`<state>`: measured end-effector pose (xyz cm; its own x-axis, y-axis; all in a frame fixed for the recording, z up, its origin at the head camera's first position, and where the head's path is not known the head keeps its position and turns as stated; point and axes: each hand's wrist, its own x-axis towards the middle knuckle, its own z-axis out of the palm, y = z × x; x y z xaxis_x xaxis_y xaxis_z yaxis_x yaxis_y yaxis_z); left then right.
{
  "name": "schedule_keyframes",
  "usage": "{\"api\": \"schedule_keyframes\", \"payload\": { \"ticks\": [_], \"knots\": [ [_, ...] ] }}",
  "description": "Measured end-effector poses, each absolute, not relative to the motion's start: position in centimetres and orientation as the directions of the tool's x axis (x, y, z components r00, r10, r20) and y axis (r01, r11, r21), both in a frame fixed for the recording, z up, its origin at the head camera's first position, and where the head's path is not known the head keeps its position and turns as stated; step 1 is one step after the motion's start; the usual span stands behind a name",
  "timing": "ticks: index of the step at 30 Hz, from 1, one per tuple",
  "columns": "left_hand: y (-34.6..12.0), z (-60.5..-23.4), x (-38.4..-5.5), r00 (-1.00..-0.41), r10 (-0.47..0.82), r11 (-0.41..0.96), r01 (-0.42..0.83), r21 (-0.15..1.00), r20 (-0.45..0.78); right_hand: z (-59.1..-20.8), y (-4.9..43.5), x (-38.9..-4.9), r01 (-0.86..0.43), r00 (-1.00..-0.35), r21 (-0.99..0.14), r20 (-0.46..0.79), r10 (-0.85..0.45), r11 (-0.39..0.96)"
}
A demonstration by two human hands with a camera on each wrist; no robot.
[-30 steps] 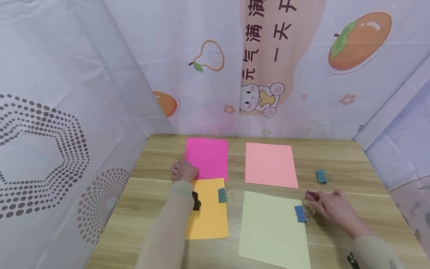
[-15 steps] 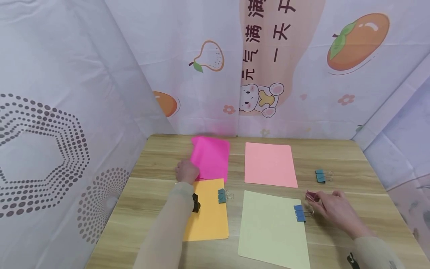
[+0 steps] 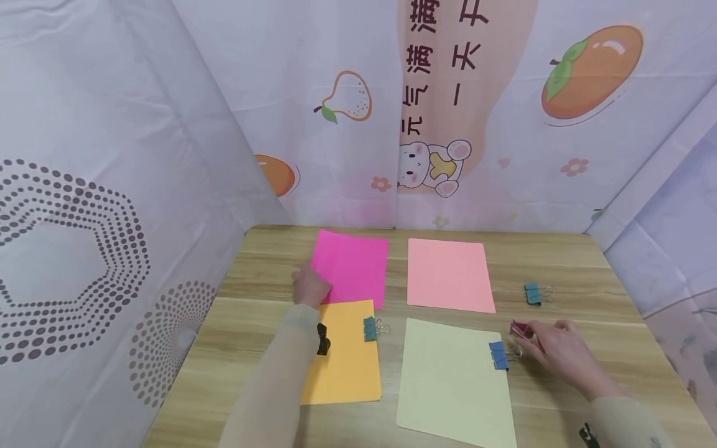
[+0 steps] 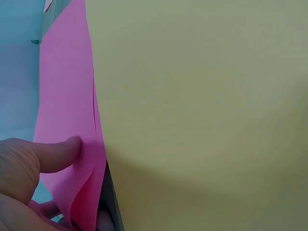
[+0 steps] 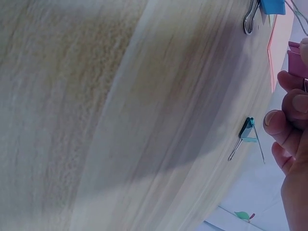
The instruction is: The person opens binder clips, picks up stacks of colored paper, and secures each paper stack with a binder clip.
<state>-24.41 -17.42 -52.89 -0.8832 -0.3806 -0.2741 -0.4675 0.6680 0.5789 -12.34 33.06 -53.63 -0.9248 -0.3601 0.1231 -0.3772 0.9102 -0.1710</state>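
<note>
My left hand (image 3: 310, 286) is at the near left corner of a bright pink stack of paper (image 3: 355, 267). In the left wrist view the thumb presses the top of the pink sheets (image 4: 67, 96) and other fingers sit under their edge, where the sheets bow apart. My right hand (image 3: 562, 351) pinches a purplish-red binder clip (image 3: 521, 330) right of the pale green paper (image 3: 454, 379). Part of that clip (image 5: 297, 62) shows at the right wrist view's edge. A blue binder clip (image 3: 498, 356) grips the green paper's right edge, close to this hand.
Orange paper (image 3: 347, 373) with a teal binder clip (image 3: 370, 328) on its right edge lies nearest the left forearm. Light pink paper (image 3: 448, 274) sits at the back. A loose teal binder clip (image 3: 533, 294) rests at the right. Printed curtains (image 3: 336, 205) border the table.
The bright pink paper has shifted slightly right and turned a little; its left side, lifted half a second ago, now looks flatter. My right hand stays with its clip.
</note>
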Motion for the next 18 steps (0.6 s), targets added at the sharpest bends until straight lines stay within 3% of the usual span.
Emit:
{"api": "schedule_keyframes", "payload": {
  "ticks": [18],
  "knots": [
    [-18.38,-52.65,-24.38,-0.894,-0.349,0.614,-0.446,0.651,-0.282,-53.74,33.13,-11.93,-0.372,-0.926,-0.185,0.142,-0.35,0.909]
  ]
}}
